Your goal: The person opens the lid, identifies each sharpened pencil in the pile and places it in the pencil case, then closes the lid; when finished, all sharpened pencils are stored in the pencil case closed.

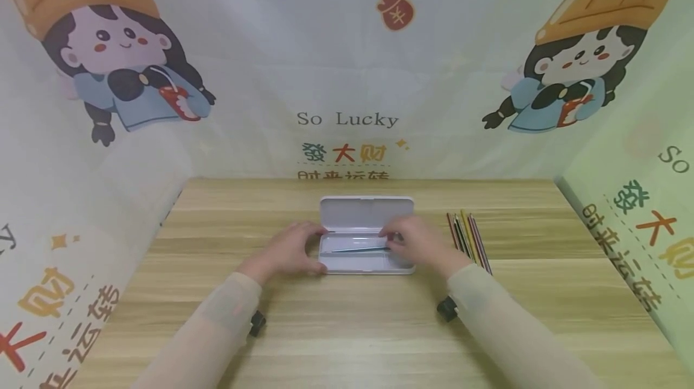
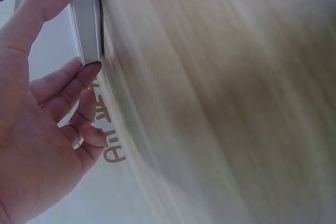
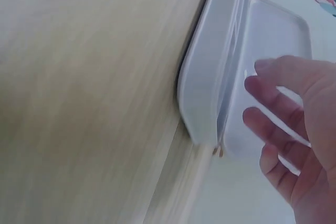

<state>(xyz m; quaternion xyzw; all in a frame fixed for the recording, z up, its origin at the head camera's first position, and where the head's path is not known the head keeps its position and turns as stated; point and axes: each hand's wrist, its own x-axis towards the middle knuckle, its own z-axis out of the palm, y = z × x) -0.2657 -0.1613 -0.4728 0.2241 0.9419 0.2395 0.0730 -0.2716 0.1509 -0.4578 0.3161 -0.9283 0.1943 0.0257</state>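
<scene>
A white pencil case [image 1: 349,265] lies with its lid [image 1: 352,214] raised at the back. My left hand [image 1: 287,250] holds the case's left end, thumb at the front corner and fingertips at the rear. In the left wrist view the thumb and fingers span that end of the case [image 2: 86,19]. One blue pencil [image 1: 355,250] lies lengthwise inside the case. My right hand [image 1: 417,241] is over the case's right part, at the pencil's right end. In the right wrist view its fingers are loosely bent above the rim, and nothing shows between them.
Several coloured pencils [image 1: 473,238] lie side by side on the wooden table [image 1: 347,329], right of the case and beside my right forearm. A printed cloth [image 1: 260,76] with cartoon figures hangs behind the table and along both sides.
</scene>
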